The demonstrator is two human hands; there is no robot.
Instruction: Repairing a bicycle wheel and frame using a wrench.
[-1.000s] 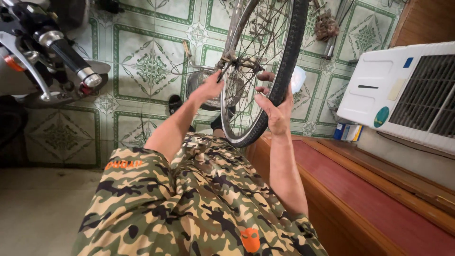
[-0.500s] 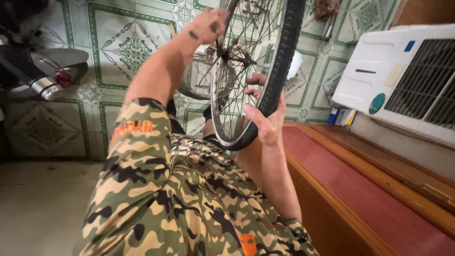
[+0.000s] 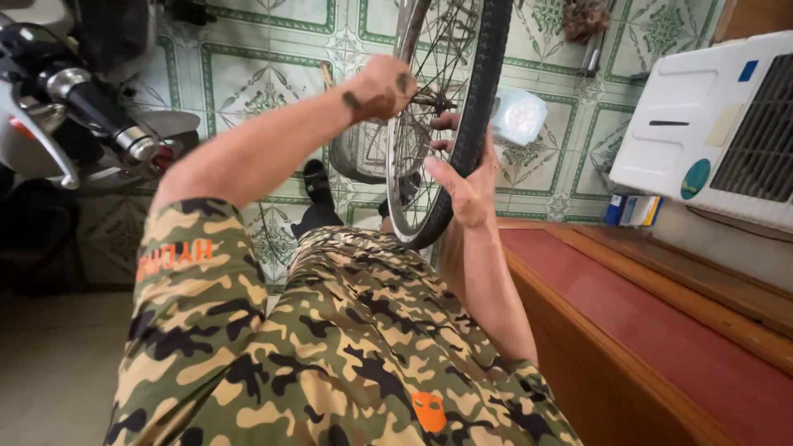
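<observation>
Far upper left of the frame there's a motorbike handlebar (image 3: pixel 99 116) poking in, black grip with a chrome end, and a brake lever hanging below it. Behind it all is a floor of green patterned tiles (image 3: pixel 256 74).

Moving toward the middle, the person's camo shorts (image 3: pixel 330 347) fill the lower centre, with a dark sandal (image 3: pixel 316 177) visible just past the knee. The left arm comes up from the lower left, and the left hand (image 3: pixel 382 87) is curled closed at the hub area of a bicycle wheel (image 3: pixel 483 107), with grease smudges on its back. Exactly what the fingers pinch can't be made out, since they're tucked in among the spokes.

The wheel itself stands upright in the upper centre, black tyre facing the camera edge-on, its bottom edge down by the knees. A wire basket (image 3: pixel 359 153) sits on the floor behind it.

The right hand (image 3: pixel 467 177) is on the other side, thumb and palm wrapped around the tyre and fingers reaching through to the spokes, so it's gripping the rim.

Just right of the tyre lies a pale plastic bag (image 3: pixel 520 116). Lower right is a reddish wooden bench (image 3: pixel 661 330), and in the upper right a white air cooler (image 3: pixel 710 124) with a dark grille.
</observation>
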